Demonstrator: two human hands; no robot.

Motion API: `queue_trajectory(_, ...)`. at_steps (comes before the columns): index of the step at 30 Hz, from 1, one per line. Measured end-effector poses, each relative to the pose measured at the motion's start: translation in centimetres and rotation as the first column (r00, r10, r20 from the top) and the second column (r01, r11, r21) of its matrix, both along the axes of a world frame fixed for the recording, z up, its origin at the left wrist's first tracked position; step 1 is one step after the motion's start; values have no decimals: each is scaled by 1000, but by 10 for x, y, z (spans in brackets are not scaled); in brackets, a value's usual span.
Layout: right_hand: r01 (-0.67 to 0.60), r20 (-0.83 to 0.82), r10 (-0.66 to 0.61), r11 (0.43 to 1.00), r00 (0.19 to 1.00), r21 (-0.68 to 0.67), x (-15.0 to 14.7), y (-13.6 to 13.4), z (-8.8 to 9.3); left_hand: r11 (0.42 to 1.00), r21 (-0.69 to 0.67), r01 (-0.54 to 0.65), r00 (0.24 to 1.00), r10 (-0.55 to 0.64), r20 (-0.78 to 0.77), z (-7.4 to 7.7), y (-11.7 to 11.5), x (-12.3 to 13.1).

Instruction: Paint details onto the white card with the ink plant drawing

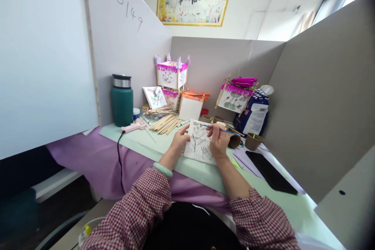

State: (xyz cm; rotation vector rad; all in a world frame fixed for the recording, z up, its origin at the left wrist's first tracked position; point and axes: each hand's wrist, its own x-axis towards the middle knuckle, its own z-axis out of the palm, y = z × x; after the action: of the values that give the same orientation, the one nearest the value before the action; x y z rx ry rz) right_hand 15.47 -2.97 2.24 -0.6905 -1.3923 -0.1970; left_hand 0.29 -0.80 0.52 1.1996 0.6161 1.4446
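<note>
A white square panel point(198, 140) with black plant drawings lies on the pale green mat point(140, 138) in front of me. My left hand point(179, 137) rests on its left edge, fingers curled and pressing it down. My right hand point(218, 140) pinches a thin blue paintbrush point(225, 129) over the panel's right side, with the tip pointing left onto the drawing.
Wooden sticks point(165, 122), a pink glue gun point(133, 127) with a black cord, a green flask point(122, 100), paper lanterns point(171, 74), small brown cups point(253, 141), a tissue pack point(255, 112) and a black phone point(271, 172) surround the mat. Grey partitions wall in the desk.
</note>
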Motion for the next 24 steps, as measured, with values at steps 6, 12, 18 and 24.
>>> queue_trajectory(6, -12, 14, 12, 1000, 1000, -3, -1, -1, -2, 1000, 17, -20, 1000, 20, -18, -3, 3, 0)
queue_trajectory(12, -17, 18, 18, 1000, 1000, -11, 0, 0, -2, 1000, 22, -15, 999, 16, -45, -4, 4, 0)
queue_trajectory(18, -4, 21, 5, 1000, 1000, -21, -1, 1, -3, 999, 19, -26, 998, 27, -49, -5, 6, 1)
queue_trajectory(24, -4, 37, 5, 1000, 999, -28, -1, 2, -4, 1000, 19, -19, 999, 20, -46, -4, 5, 1)
